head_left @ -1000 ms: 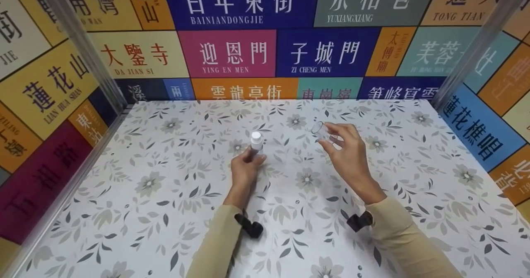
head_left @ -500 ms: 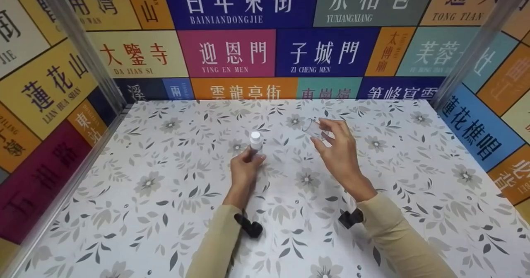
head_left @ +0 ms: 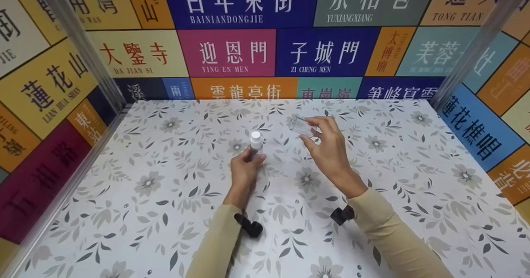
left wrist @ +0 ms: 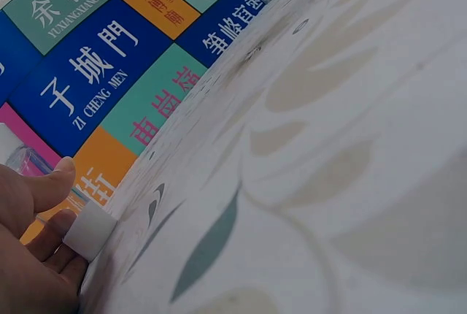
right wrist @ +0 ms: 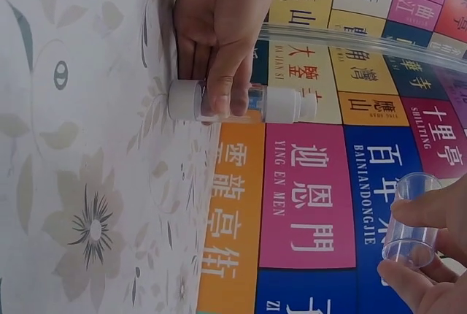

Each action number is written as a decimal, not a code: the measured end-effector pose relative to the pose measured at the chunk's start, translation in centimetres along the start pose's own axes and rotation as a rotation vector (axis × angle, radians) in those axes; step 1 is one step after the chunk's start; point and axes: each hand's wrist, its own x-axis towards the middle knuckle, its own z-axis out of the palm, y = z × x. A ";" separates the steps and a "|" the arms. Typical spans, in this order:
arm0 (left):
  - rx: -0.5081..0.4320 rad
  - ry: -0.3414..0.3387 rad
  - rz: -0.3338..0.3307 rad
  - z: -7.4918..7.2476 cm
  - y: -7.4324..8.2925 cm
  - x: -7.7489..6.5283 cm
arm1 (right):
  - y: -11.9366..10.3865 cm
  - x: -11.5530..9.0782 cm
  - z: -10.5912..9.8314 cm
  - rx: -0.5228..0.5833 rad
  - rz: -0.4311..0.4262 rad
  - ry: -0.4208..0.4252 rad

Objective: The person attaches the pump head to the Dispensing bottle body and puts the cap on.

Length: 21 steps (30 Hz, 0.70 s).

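Observation:
My left hand (head_left: 243, 171) grips a small clear-bodied bottle (head_left: 256, 138) with a white top and a white base. It stands upright, its base down on the tabletop in the right wrist view, where the white top (right wrist: 292, 105) and clear body show past the fingers. Part of the white base (left wrist: 89, 231) appears in the left wrist view. To the right and higher, my right hand (head_left: 332, 151) pinches a clear plastic cap (right wrist: 411, 219), a hollow cylinder, between thumb and fingers. The cap is tilted, its wide rim facing left toward the bottle, in the air and apart from it.
A white table (head_left: 174, 236) printed with grey leaves and flowers spreads under both hands. Panels with coloured blocks of lettering (head_left: 232, 54) rise at the back and sides, with clear corner strips (head_left: 463, 58). Black wrist cameras (head_left: 250, 226) sit on both sleeves.
My right hand has moved left with the clear cap, bringing it closer to the bottle. The left hand and the bottle have stayed in place.

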 end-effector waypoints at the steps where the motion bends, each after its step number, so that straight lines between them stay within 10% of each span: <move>1: -0.001 0.001 0.000 0.0 0.0 0.0 | -0.1 0.1 0.1 -0.007 -0.010 -0.004; 21: -0.023 -0.013 0.056 -0.1 0.0 -0.1 | -1.1 0.8 2.2 -0.038 -0.031 -0.126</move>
